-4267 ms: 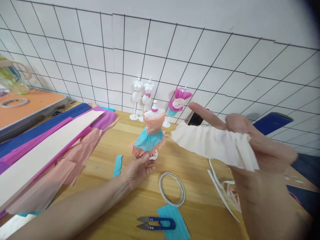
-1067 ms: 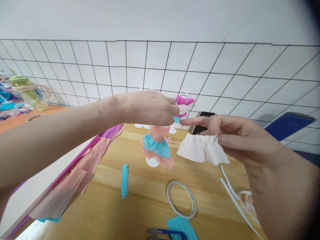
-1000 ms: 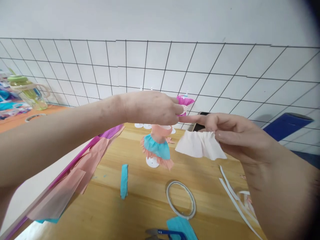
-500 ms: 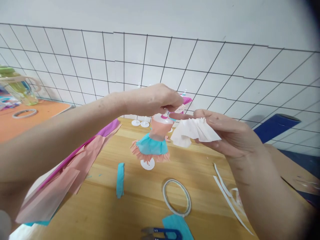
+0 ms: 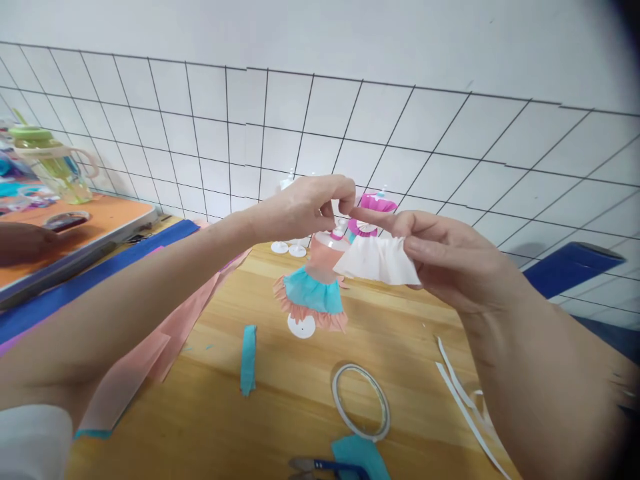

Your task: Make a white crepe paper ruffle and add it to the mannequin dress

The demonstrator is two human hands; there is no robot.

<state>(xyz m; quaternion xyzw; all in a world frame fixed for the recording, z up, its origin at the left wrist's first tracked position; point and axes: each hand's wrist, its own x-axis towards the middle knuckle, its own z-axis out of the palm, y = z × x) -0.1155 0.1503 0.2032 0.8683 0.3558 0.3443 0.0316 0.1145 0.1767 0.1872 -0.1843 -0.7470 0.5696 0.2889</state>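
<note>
Ruffle, gathered white paper [image 5: 377, 261]: I record it pinched in my right hand [image 5: 445, 260], newly overlapping the white mannequin in peach-and-turquoise paper dress [image 5: 316, 290]; seemingly unattached. Left hand [image 5: 315, 205]: curled above mannequin's neck, grip cannot be told; earliest frame, at its hem.

No readable text, label, brand, number or sign anywhere in view.

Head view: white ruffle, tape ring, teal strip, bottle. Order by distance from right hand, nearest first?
From the right hand:
1. White ruffle: pinched in its fingers.
2. Tape ring: lower, to its left.
3. Teal strip: left of the ring.
4. Bottle: far left.
</note>
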